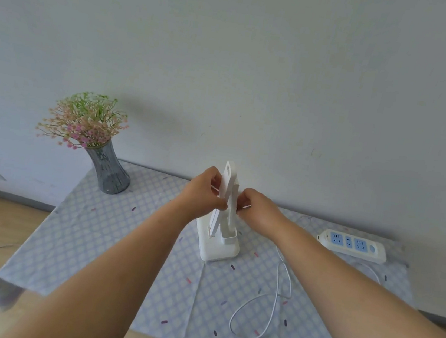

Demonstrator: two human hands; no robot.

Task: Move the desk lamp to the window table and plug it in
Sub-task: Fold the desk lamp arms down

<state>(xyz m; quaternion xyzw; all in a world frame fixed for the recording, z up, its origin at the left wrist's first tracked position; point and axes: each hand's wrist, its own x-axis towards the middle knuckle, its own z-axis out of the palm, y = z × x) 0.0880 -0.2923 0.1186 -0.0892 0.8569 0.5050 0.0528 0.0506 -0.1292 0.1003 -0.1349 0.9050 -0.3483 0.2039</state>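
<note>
A white folding desk lamp (217, 240) stands upright on the table (110, 239), its arm and head folded up together. My left hand (204, 192) grips the lamp's upright arm from the left. From the right, my right hand (256, 210) pinches the same arm. The lamp's thin white cord (276, 295) runs from behind my right hand and loops loosely on the cloth at the front right. A white and blue power strip (352, 245) lies at the back right of the table, with nothing plugged into its sockets.
A grey glass vase of small pink and green flowers (107, 169) stands at the table's back left corner. The table wears a pale blue patterned cloth and is pushed against a plain wall. Wooden floor shows to the left.
</note>
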